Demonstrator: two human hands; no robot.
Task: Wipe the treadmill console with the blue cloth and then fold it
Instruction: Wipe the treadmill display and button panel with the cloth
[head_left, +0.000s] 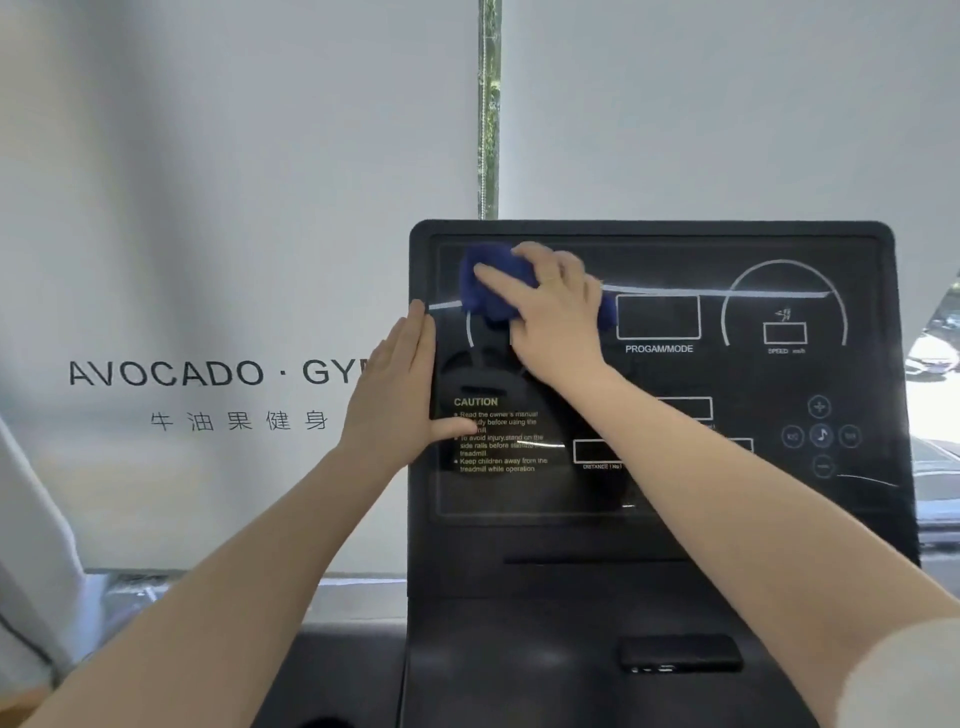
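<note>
Wiping step in hand, folding not yet begun. Bunched dark-blue fabric cloth (496, 291) pressed against the upper-left corner of the glossy black rectangular treadmill console (660, 545), just below its top rim and above the yellow-headed CAUTION text block (498, 434). Right hand (550, 312) laid over the cloth, index finger stretched straight across it toward the upper left, remaining fingers seemingly curled around the wad to keep it gathered; grasping the cloth, then, rather than merely resting on it. Left hand (400, 395) released and flat, fingers straight and together along the console's left edge, thumb reaching onto the panel beside the warning text, apparently steadying the console, gripping nothing. Only 1 corner under the cloth at present; white-outlined PROGRAM/MODE box (658, 318), curved speed dial marking (784, 304) and round button cluster (821, 435) on the right half lying well apart from it, so probably plenty of panel left to cover. Next move likely calling for a steady sideways sweep to the right across the panel, pressure kept even, light over the buttons to avoid triggering them, with the left hand holding the frame firm. Cloth crumpled, so no crisp long axis; visible mass stretched roughly left to right, a small blue edge showing at the right of the wrist, the bulk of it pointing to the console's top-left corner. Small dark flat rectangular object (680, 653) resting on the lower ledge, untouched.
</note>
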